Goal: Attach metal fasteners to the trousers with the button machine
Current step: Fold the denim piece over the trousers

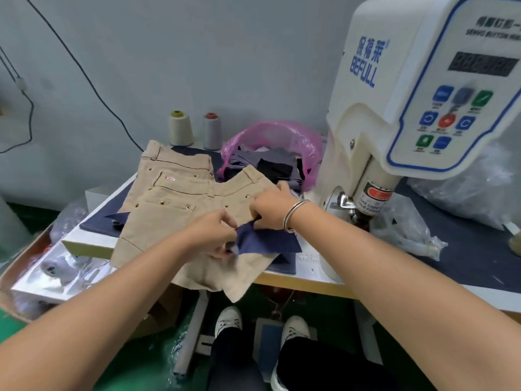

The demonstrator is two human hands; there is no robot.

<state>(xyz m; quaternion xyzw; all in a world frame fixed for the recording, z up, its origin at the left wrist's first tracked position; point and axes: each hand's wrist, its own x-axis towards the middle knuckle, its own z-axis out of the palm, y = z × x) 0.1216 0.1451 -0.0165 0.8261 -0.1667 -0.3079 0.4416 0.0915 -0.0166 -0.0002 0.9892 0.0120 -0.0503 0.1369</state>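
Partly done: trousers (pixel 169 210) on counter (pixel 284 277) already carry studs; left hand (pixel 214 232) and right hand (pixel 270 210) pinch waistband and navy scrap (pixel 267 244); machine (pixel 394 122) step pending.

Both bare forearms reach forward and converge, the left hand (pixel 217 231) with fingers curled in a pinch, the right hand (pixel 270 207) just beyond it, knuckles up, fingers curled in a grip, a bangle round its wrist.
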